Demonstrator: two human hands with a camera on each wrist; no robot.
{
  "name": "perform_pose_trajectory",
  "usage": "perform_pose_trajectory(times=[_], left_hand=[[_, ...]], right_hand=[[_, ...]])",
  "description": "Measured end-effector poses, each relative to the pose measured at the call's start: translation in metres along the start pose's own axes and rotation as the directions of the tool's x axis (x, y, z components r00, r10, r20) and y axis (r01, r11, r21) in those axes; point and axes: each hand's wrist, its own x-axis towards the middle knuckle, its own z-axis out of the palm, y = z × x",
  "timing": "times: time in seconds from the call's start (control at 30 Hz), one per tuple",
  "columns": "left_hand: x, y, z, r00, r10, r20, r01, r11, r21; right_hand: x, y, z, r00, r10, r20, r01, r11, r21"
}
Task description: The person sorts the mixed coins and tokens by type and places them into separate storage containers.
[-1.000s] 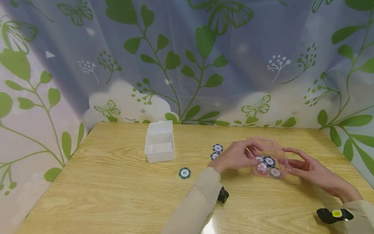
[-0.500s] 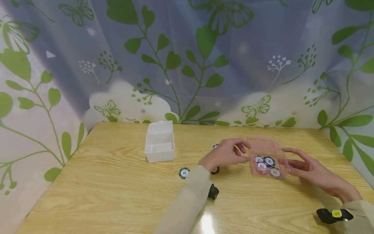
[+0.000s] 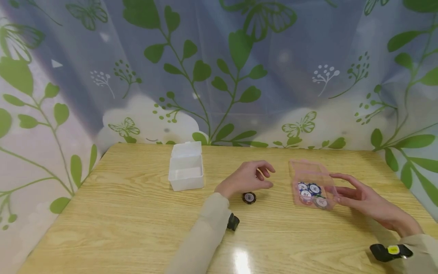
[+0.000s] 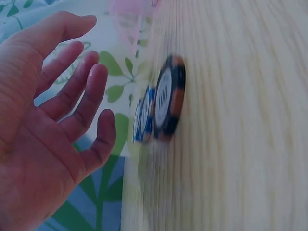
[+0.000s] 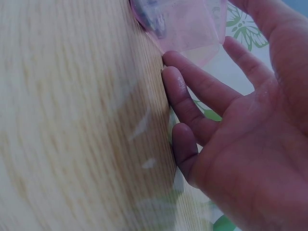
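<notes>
My left hand (image 3: 248, 176) is over the middle of the table with fingers loosely bent and nothing between them. Just in front of it lies a black-and-orange poker chip (image 3: 249, 198). Two blue poker chips (image 4: 144, 115) show beyond that one in the left wrist view; in the head view the hand covers them. My right hand (image 3: 359, 196) rests its fingertips against the right side of a clear pink box (image 3: 309, 173) with its lid up. Blue chips (image 3: 314, 188), a red-edged chip (image 3: 306, 196) and a green-edged chip (image 3: 321, 202) lie inside.
A white box (image 3: 186, 173) with its lid raised stands at the back left of the wooden table (image 3: 113, 213). A patterned curtain (image 3: 219, 76) hangs right behind the table's far edge.
My left hand has moved left, away from the pink box, uncovering the black-and-orange chip. Its sleeve now hides the green chip on the table. The right hand and box have stayed put.
</notes>
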Motion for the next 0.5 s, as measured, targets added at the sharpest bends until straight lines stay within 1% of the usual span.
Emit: perform_pose_trajectory(times=[0.37, 0.5], left_hand=[[-0.02, -0.008, -0.021, 0.996, -0.055, 0.076, 0.048, 0.995, 0.086], [-0.026, -0.009, -0.026, 0.991, -0.096, 0.095, 0.085, 0.989, 0.121]], right_hand=[[0.002, 0.001, 0.0, 1.0, -0.001, -0.001, 0.001, 1.0, -0.006], [0.002, 0.002, 0.0, 1.0, -0.003, 0.001, 0.003, 1.0, -0.008]])
